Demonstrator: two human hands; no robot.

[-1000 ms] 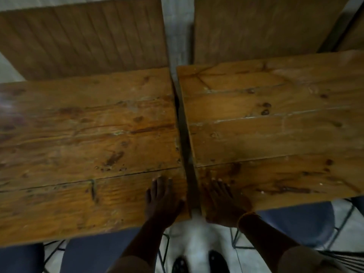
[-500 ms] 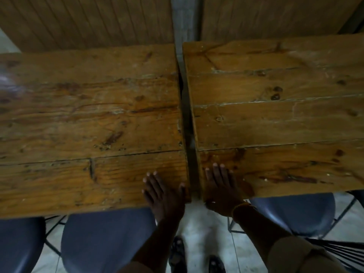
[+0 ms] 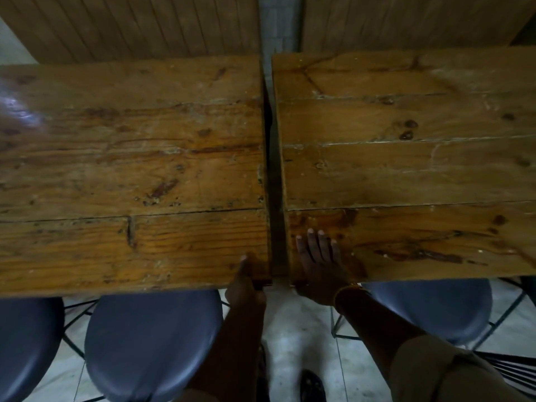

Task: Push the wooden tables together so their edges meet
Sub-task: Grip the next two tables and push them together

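Left hand has slid to grip the left table's corner — right hand lies flat on the right table.

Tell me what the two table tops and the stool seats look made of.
Left table and right table: solid wood planks, going by the grain, knots and board seams; a glare patch suggests varnish. Stool seats: smooth dark blue padding, probably vinyl or leather, on thin black frames that look like metal.

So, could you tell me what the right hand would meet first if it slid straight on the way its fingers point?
Only bare wood: the right hand points across the right table; nothing lies ahead.
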